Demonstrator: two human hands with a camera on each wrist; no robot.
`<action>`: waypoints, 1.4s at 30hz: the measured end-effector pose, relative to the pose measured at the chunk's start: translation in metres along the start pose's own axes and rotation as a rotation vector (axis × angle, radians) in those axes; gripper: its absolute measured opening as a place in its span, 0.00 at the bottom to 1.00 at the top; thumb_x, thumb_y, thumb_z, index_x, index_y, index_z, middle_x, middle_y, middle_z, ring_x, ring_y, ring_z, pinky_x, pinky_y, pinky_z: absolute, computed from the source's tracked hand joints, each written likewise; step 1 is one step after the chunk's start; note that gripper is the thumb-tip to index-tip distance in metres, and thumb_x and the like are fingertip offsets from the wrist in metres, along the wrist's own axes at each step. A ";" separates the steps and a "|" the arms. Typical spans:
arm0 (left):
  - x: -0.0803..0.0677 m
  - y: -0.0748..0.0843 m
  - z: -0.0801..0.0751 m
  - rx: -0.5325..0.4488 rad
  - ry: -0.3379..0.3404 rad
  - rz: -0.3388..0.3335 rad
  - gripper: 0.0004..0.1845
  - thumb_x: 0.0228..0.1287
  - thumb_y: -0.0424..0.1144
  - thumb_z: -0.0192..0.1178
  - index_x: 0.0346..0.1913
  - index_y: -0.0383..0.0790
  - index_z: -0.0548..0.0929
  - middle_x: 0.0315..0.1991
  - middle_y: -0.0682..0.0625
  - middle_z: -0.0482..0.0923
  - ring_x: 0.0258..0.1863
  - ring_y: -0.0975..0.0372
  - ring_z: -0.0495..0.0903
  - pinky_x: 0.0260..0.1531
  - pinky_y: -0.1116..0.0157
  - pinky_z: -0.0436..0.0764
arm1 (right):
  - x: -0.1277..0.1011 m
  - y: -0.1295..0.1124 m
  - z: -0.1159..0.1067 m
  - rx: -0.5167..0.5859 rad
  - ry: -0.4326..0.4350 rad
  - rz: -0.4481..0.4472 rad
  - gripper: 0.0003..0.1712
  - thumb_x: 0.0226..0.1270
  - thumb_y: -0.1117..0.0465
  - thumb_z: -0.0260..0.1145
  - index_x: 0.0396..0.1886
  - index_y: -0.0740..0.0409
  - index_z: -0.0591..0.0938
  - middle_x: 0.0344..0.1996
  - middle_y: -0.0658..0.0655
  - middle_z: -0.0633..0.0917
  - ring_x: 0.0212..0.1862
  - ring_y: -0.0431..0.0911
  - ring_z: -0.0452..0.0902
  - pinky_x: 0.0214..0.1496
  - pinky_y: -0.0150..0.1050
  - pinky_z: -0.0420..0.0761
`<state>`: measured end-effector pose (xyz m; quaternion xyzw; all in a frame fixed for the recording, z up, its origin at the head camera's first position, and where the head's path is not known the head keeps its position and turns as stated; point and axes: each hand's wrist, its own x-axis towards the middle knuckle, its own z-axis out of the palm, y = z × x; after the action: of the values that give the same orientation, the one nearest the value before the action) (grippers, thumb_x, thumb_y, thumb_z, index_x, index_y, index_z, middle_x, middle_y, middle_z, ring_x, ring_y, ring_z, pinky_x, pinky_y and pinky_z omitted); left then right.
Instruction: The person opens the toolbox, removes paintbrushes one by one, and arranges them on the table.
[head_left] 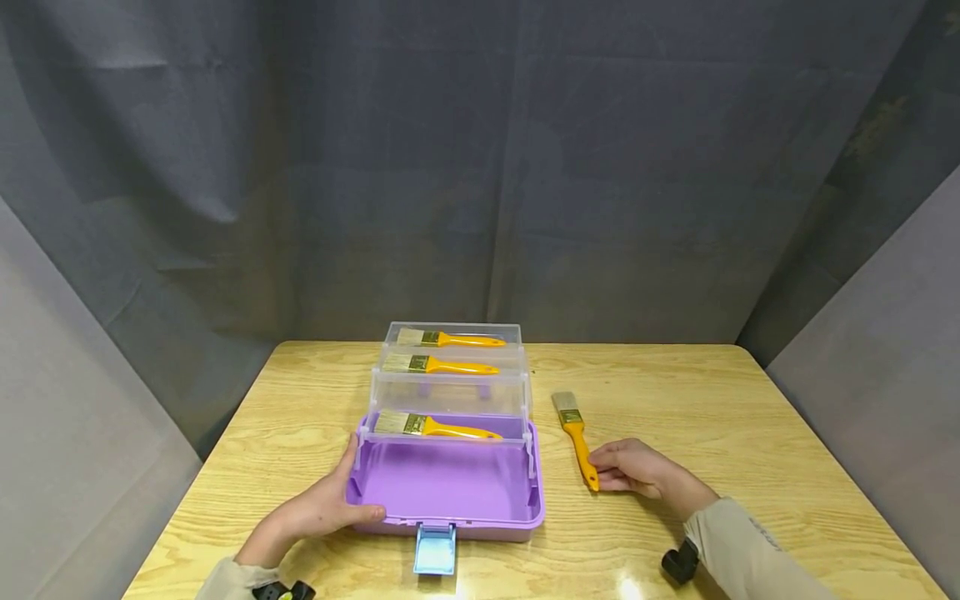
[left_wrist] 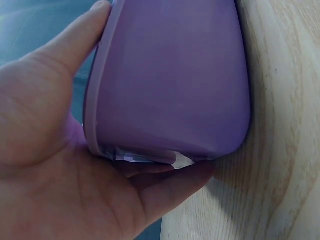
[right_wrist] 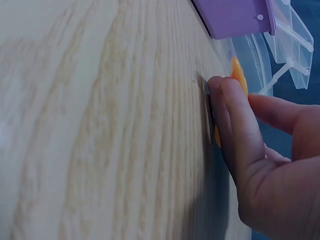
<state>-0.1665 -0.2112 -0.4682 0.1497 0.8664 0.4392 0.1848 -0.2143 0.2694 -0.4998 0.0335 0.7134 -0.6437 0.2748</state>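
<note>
An open purple toolbox (head_left: 480, 523) stands at the table's front middle, with clear fold-out trays (head_left: 450, 392) stepped up behind it. Each of the three trays holds a yellow-handled paintbrush: top (head_left: 452, 338), middle (head_left: 442, 364), lowest (head_left: 435, 427). My left hand (head_left: 333, 504) grips the box's front left corner, thumb over the rim; the left wrist view shows the purple wall (left_wrist: 170, 80) against my palm (left_wrist: 60, 165). Another paintbrush (head_left: 576, 437) lies on the table right of the box. My right hand (head_left: 611, 471) pinches the end of its handle (right_wrist: 239, 75), which still lies flat on the wood.
A pale blue latch (head_left: 435, 548) hangs open from the box's front edge. The wooden table (head_left: 712, 417) is ringed by grey curtain and panels. Black wrist cameras (head_left: 681, 562) sit near the front edge.
</note>
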 end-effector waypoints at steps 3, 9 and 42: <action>-0.001 0.000 0.000 -0.021 -0.009 0.006 0.66 0.55 0.47 0.69 0.69 0.34 0.19 0.71 0.30 0.22 0.69 0.38 0.33 0.65 0.43 0.40 | 0.000 0.001 0.000 -0.010 0.018 -0.014 0.16 0.69 0.66 0.57 0.48 0.77 0.76 0.31 0.59 0.84 0.32 0.45 0.83 0.40 0.38 0.83; -0.001 0.000 0.001 -0.037 -0.013 0.019 0.67 0.55 0.46 0.69 0.69 0.35 0.19 0.71 0.30 0.22 0.69 0.38 0.33 0.65 0.43 0.41 | -0.002 0.001 0.001 -0.062 0.061 -0.055 0.14 0.68 0.69 0.58 0.45 0.79 0.76 0.30 0.62 0.84 0.32 0.47 0.84 0.37 0.37 0.84; 0.000 0.002 0.000 -0.017 -0.008 0.029 0.66 0.55 0.46 0.69 0.70 0.35 0.19 0.71 0.29 0.23 0.69 0.38 0.34 0.64 0.42 0.40 | -0.019 -0.100 0.086 -0.720 0.080 -0.640 0.14 0.59 0.61 0.70 0.42 0.65 0.85 0.33 0.51 0.86 0.34 0.40 0.81 0.37 0.32 0.81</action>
<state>-0.1663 -0.2102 -0.4667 0.1626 0.8596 0.4485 0.1831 -0.2082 0.1780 -0.4036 -0.2603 0.8754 -0.4063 0.0295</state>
